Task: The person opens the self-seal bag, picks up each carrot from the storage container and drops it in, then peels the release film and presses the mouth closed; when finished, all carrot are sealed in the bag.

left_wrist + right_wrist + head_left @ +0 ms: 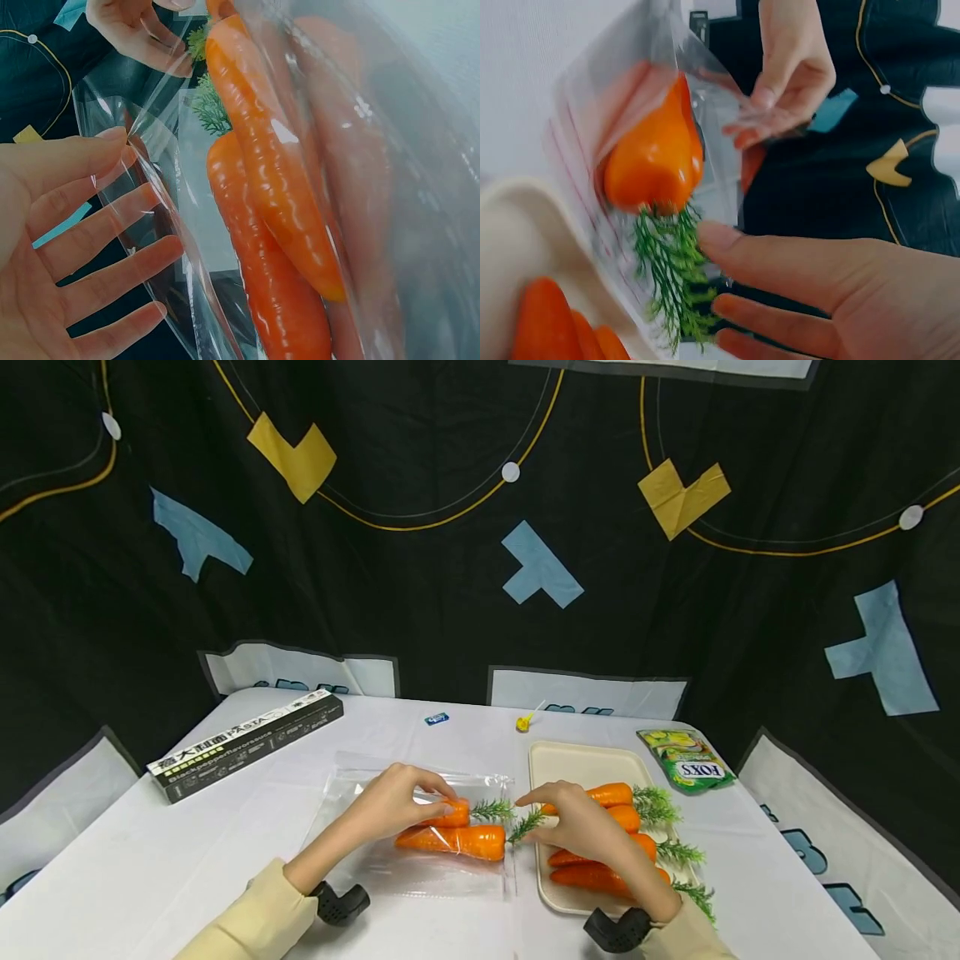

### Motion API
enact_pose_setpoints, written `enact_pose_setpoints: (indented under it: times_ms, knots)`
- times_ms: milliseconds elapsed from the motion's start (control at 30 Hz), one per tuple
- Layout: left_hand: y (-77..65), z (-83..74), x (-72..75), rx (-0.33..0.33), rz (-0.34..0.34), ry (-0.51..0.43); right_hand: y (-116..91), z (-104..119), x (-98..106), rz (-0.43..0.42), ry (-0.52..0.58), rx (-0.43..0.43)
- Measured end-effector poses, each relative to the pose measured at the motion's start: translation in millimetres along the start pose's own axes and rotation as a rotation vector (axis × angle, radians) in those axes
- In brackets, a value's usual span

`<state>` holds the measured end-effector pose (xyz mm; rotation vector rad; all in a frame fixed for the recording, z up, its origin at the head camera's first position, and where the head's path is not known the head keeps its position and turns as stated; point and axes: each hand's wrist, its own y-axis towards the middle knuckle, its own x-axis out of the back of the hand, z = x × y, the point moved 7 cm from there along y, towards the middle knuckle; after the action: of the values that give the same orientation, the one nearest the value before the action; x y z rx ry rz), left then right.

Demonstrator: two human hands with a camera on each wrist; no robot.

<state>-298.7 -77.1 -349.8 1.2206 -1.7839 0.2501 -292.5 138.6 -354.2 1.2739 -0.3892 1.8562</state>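
A clear plastic bag [420, 878] lies on the table with two orange carrots [468, 842] inside, their green tops [491, 811] sticking out at its right-hand opening. My left hand [401, 797] pinches the bag's upper film between thumb and forefinger; in the left wrist view its other fingers [112, 277] spread loosely behind the plastic. My right hand [573, 818] is at the bag's mouth, between the bag and the tray. In the right wrist view its thumb [724, 238] is against or just beside the leafy top [671, 262], and the fingers grip nothing visible.
A beige tray [551, 757] at the right holds several more carrots [611, 794], partly hidden by my right arm. A green FOX'S packet [686, 762] lies beyond it. At the left is a black pasta box [247, 747]. A small blue packet [437, 718] and a yellow item [523, 724] lie farther back.
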Motion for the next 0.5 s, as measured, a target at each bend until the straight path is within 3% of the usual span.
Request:
enact_pose_setpoints:
  times_ms: [300,500]
  knots:
    - [-0.5,-1.8,0.2,0.006,0.009,-0.001,-1.3,-11.5,-1.0,0.037,-0.042,-0.022]
    - [0.2,-1.8,-0.2,0.009,0.007,0.0,-0.2,-12.0,-1.6,0.0,-0.05,0.013]
